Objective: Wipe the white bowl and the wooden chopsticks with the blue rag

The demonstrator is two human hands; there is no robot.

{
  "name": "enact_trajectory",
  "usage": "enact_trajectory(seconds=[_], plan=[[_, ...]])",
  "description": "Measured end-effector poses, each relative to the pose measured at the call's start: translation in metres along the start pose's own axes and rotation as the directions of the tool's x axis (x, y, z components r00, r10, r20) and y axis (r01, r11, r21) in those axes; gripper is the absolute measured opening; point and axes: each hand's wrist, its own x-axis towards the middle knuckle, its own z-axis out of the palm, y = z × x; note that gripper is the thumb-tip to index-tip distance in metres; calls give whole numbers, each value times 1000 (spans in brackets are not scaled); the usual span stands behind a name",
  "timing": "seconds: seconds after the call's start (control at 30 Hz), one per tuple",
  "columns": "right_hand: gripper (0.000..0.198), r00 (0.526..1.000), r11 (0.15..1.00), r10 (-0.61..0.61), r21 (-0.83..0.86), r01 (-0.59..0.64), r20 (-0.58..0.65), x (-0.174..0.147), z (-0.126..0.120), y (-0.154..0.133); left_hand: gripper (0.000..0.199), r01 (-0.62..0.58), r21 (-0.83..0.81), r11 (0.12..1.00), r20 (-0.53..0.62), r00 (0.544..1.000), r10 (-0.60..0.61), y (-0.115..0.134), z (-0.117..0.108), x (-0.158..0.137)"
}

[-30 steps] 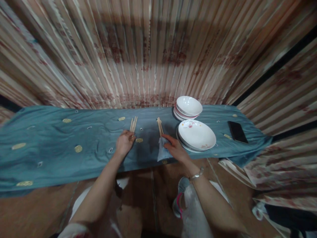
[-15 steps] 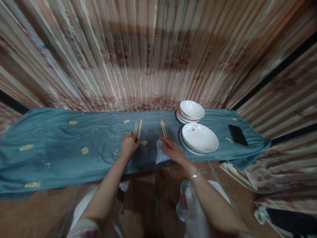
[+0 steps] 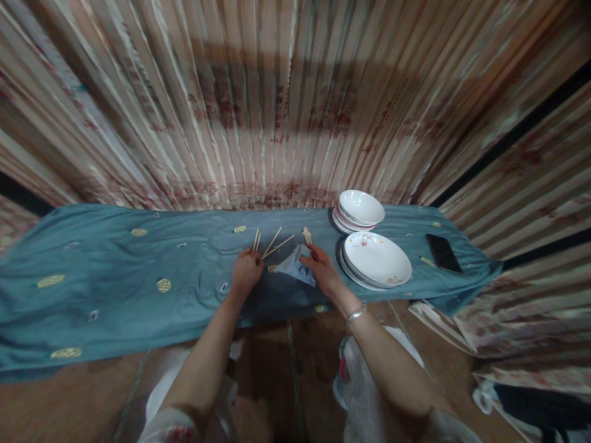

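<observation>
My left hand (image 3: pixel 246 271) is closed around the lower ends of several light wooden chopsticks (image 3: pixel 273 242). Two of their tips point away from me, and two more fan out to the right. To the right, my right hand (image 3: pixel 324 271) pinches a pale blue-grey cloth (image 3: pixel 295 266), whose loose corner stretches left toward the left hand. Just beyond the right fingertips lies another bunch of chopsticks (image 3: pixel 307 234); whether the fingers touch it I cannot tell. A silver bracelet circles the right wrist.
Right of my hands stand a stack of white plates (image 3: pixel 377 259) and, behind it, a stack of white bowls (image 3: pixel 361 208). A black phone-like slab (image 3: pixel 443 252) lies farther right. The table has a teal patterned cloth (image 3: pixel 115 277); a pleated curtain (image 3: pixel 258 123) hangs behind.
Two chopsticks at my left hand have swung out to the right. My right hand has moved slightly forward, and the cloth's loose corner now spreads leftward.
</observation>
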Motion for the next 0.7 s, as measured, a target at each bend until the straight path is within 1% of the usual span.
enact_trajectory(seconds=[0.07,0.13,0.2,0.23,0.3,0.33,0.37,0.43,0.5,0.53,0.57,0.63,0.7], plan=[[31,997,990,81,116,-81,2,0,2,-4,17,-5,-120,993,-53,999,-2,-2,-4,1],[23,986,966,169,196,-166,2,0,4,-9,15,-6,-265,964,-111,993,-24,-4,-9,2],[17,973,943,229,249,-221,-2,1,5,-12,12,21,-417,909,-142,986,-88,-6,-14,4],[14,970,936,243,265,-233,-5,2,5,-12,9,48,-510,859,-138,981,-137,-7,-17,4],[11,971,931,240,287,-227,-11,4,5,-11,7,107,-689,717,-93,968,-234,-6,-20,3],[11,973,932,229,293,-215,-15,6,5,-9,10,131,-760,636,-60,961,-269,-4,-22,1],[12,976,933,216,298,-201,-18,8,6,-7,14,149,-813,562,-24,957,-288,-1,-23,-1],[14,981,936,195,303,-180,-19,12,9,-1,24,177,-868,463,40,956,-292,8,-26,-9],[16,984,939,175,306,-159,-24,15,12,5,34,233,-951,205,165,938,-305,20,-30,-18],[16,986,939,163,310,-148,-25,17,15,8,37,250,-962,110,209,933,-292,27,-32,-24],[16,988,939,152,315,-137,-23,18,18,11,39,266,-963,37,246,928,-280,33,-34,-28],[15,990,935,138,330,-131,3,20,24,14,42,307,-950,-65,313,917,-249,44,-37,-37],[15,987,924,148,346,-161,64,19,31,15,42,342,-932,-122,361,910,-206,52,-37,-42]])
